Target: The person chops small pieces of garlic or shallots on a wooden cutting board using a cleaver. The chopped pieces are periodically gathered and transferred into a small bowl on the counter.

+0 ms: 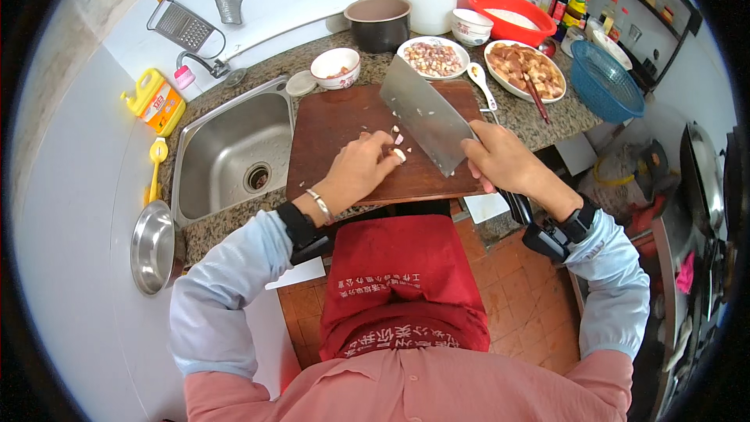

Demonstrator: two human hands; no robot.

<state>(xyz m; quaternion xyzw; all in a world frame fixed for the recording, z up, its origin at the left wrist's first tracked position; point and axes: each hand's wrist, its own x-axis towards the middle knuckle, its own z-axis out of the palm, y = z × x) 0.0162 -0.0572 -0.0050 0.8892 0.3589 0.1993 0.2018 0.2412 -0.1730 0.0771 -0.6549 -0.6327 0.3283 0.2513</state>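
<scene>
My right hand (504,155) is shut on the handle of a broad cleaver (425,114). The blade slants over the right half of a dark wooden cutting board (334,123), with small pale bits stuck to its face. On the board, my left hand (360,167) rests with curled fingers to the left of the blade. Its thumb tip is at a white piece that looks like garlic (399,155); whether the fingers grip it is unclear. A pinkish piece (399,139) and small crumbs lie between that hand and the cleaver.
Left of the board is a steel sink (220,158). Behind it stand a bowl (335,67), a dark pot (378,23), a plate of chopped pieces (433,57) and a spoon (481,85). Farther right are a plate of raw meat (524,70) with chopsticks and a blue basket (606,79).
</scene>
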